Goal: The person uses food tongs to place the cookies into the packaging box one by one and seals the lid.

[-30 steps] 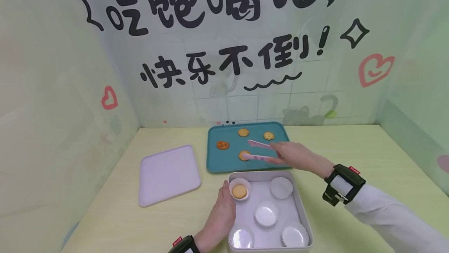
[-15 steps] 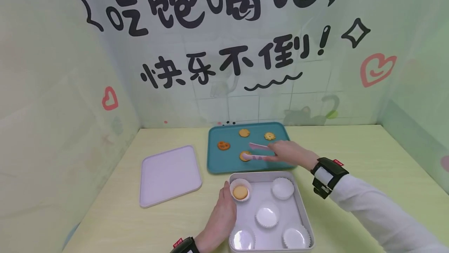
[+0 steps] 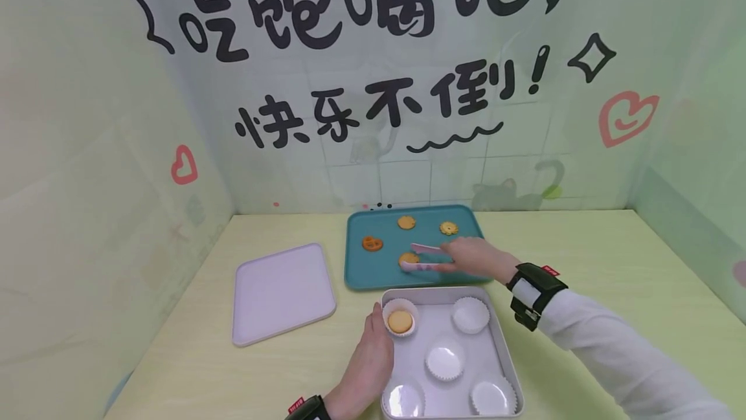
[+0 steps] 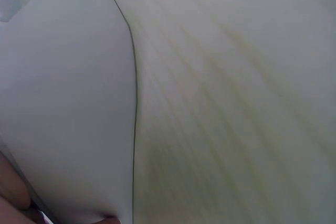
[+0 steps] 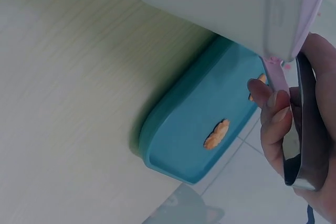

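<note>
My right hand point(image 3: 474, 256) grips pink tongs point(image 3: 422, 266), whose metal bend shows in the right wrist view. Their arms stand apart over the teal tray point(image 3: 364, 274), the nearer tip overlapping a round cookie point(image 3: 409, 257). A pretzel-shaped cookie point(image 3: 372, 243), another round cookie point(image 3: 406, 222) and a flower-shaped cookie point(image 3: 449, 228) lie around it. My left hand point(image 3: 368, 358) holds the left wall of a white box point(image 3: 507, 342), fingers at its rim. Beside them, inside the box, a paper cup point(image 3: 412, 309) contains a pale round cookie point(image 3: 399, 321).
Several more white paper cups stand in the box, one in the middle point(image 3: 445, 360) and others near its corners. A pale lilac lid-like tray point(image 3: 283, 294) lies on the table at left. A printed wall point(image 3: 350, 180) rises behind the teal tray.
My right hand and forearm have shifted left and slightly nearer, and the tongs' arms have come a little closer together over the round cookie. My left hand keeps its place on the box.
</note>
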{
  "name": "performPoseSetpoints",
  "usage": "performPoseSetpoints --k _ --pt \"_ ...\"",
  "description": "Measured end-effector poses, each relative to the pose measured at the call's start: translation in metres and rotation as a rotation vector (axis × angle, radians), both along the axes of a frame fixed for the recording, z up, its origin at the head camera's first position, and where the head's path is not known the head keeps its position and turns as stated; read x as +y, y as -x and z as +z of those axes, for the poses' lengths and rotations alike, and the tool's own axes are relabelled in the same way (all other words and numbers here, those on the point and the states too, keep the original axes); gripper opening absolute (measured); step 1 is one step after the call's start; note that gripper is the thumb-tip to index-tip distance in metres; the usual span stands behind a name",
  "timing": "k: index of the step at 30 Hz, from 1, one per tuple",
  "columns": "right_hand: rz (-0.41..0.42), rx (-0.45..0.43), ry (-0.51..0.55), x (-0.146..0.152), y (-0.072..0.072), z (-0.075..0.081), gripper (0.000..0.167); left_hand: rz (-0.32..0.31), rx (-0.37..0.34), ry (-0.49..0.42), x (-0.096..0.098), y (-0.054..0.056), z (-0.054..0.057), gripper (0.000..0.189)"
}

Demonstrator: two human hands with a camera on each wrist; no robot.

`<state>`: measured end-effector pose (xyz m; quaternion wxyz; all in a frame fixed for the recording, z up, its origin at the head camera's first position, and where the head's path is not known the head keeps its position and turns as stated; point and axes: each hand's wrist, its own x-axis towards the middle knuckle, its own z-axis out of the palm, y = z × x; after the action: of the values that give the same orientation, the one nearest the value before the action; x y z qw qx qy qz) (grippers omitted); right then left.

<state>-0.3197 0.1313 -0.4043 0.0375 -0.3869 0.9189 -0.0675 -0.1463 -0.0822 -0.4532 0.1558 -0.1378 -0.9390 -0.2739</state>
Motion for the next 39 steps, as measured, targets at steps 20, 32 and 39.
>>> performPoseSetpoints --k 20,32,39 --pt "-0.015 0.069 -0.026 -0.01 -0.002 0.003 0.031 -0.014 -0.032 0.0 -0.001 0.0 0.0 0.045" --pt "0.023 0.108 0.019 -0.002 -0.003 -0.001 0.031 0.0 -0.011 0.003 0.001 0.0 0.001 0.043" --pt "0.024 0.151 0.013 0.008 -0.008 0.005 0.028 0.009 -0.021 -0.01 0.001 0.0 0.001 0.042"
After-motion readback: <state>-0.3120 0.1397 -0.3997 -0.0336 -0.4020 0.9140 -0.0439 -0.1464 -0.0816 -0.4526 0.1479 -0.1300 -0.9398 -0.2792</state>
